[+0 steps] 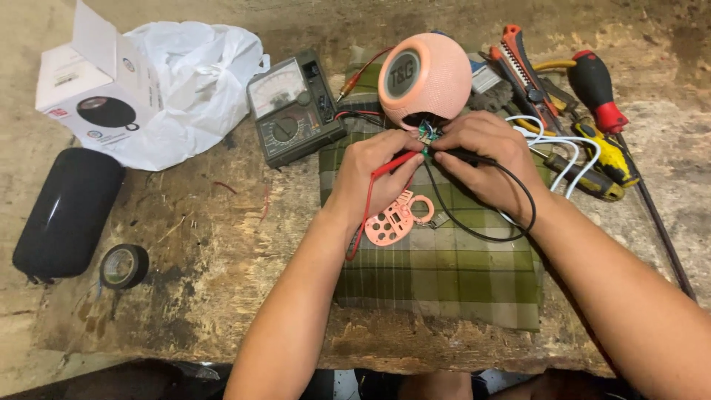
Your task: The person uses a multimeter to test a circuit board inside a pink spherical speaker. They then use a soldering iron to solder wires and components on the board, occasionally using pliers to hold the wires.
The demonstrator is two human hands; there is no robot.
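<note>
Landmark: the green plaid cloth (444, 274), spread on the worn wooden bench (222, 259). Its near edge runs close to the bench's ragged front edge, and my forearms cross over that edge.

On the cloth's middle lies a pink perforated cover plate (396, 218), just under my left wrist. The bare cloth on the near side of it is the only open room.

My left hand (370, 174) rests on the cloth's far left part, fingers pinched on the red probe (396, 161), its red lead trailing back beside my wrist. My right hand (485, 159) sits opposite, fingers closed on the black probe (463, 155); the black lead (518, 215) loops over the cloth's right side. Both tips meet at the opened underside of the pink round speaker (424, 78), which stands at the cloth's far edge.

Left of the cloth, touching its far corner: an analogue multimeter (292, 107). Further left: black tape roll (124, 265), black oblong speaker (67, 211), white plastic bag (196, 81), white carton (92, 85). Right of the cloth, crowded: white cable (566, 152), red-handled screwdriver (600, 89), yellow-handled tool (611, 159), box cutter (518, 63).
</note>
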